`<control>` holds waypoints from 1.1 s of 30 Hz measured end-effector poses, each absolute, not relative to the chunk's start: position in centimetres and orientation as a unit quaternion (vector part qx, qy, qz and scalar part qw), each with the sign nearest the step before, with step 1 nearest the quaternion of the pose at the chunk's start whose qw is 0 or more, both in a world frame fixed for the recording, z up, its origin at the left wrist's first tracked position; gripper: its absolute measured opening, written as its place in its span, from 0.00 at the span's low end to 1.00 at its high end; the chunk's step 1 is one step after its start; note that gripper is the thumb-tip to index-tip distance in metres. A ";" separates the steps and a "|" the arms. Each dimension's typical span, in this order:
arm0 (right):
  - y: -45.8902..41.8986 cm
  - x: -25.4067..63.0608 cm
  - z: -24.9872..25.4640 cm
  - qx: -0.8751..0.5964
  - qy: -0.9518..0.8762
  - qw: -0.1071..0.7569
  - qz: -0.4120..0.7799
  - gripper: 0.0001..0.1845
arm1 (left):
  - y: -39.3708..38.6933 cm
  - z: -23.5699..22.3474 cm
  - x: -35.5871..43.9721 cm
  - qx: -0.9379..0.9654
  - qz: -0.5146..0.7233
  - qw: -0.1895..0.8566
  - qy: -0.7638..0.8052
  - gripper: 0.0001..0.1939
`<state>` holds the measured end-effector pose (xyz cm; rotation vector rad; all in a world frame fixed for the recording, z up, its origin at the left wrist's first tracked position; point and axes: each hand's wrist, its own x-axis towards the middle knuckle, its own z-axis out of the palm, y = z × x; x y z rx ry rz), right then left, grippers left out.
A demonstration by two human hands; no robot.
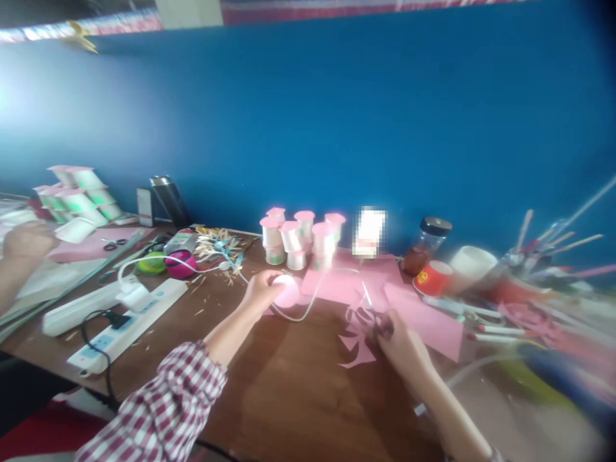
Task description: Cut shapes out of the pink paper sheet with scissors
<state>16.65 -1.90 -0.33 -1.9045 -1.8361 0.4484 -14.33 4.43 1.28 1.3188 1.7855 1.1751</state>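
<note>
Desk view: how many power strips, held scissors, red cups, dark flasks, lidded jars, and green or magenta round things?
Power strips: 2
Held scissors: 1
Red cup: 1
Dark flask: 1
Lidded jar: 1
Round things: 2
Total: 8

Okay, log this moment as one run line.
left hand: holding round pink piece | right hand: holding scissors | pink scraps: beside right hand | cups: stacked, pink-topped

Over the table, our left hand holds a round pink piece, our right the scissors beside pink scraps. Near the far edge, we see stacked pink-topped cups and a dark-lidded jar.
</note>
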 end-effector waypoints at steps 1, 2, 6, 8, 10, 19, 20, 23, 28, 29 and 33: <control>-1.9 16.6 -0.5 -0.690 -0.670 0.221 0.163 0.10 | 4.9 1.3 -14.9 0.496 0.444 0.295 0.686 0.21; -1.9 16.6 -0.6 -0.686 -0.675 0.219 0.163 0.10 | 5.3 1.3 -15.2 0.493 0.442 0.279 0.695 0.22; -1.7 16.8 -0.8 -0.670 -0.685 0.234 0.162 0.11 | 6.2 1.2 -15.0 0.497 0.431 0.236 0.715 0.21; -1.7 16.9 -0.7 -0.669 -0.685 0.237 0.164 0.13 | 6.5 1.1 -14.4 0.505 0.426 0.224 0.717 0.21; -1.7 16.9 -0.6 -0.670 -0.684 0.238 0.166 0.15 | 6.9 0.9 -14.0 0.512 0.417 0.216 0.719 0.20; -1.8 16.7 -0.3 -0.658 -0.698 0.225 0.171 0.10 | 7.1 0.5 -12.3 0.555 0.358 0.220 0.718 0.06; -1.8 16.7 -0.3 -0.658 -0.700 0.219 0.170 0.10 | 6.9 0.6 -12.1 0.565 0.352 0.218 0.714 0.05; -1.8 16.7 -0.4 -0.658 -0.703 0.212 0.168 0.11 | 6.3 0.9 -11.7 0.584 0.338 0.203 0.710 0.08; -1.8 16.7 -0.9 -0.640 -0.718 0.225 0.159 0.11 | 5.5 1.2 -11.6 0.604 0.311 0.190 0.709 0.08; -1.8 16.7 -1.0 -0.638 -0.719 0.227 0.156 0.12 | 5.3 1.2 -11.5 0.609 0.303 0.192 0.707 0.11; -1.6 16.8 -0.9 -0.639 -0.718 0.225 0.159 0.12 | 4.7 1.3 -11.2 0.622 0.269 0.221 0.702 0.33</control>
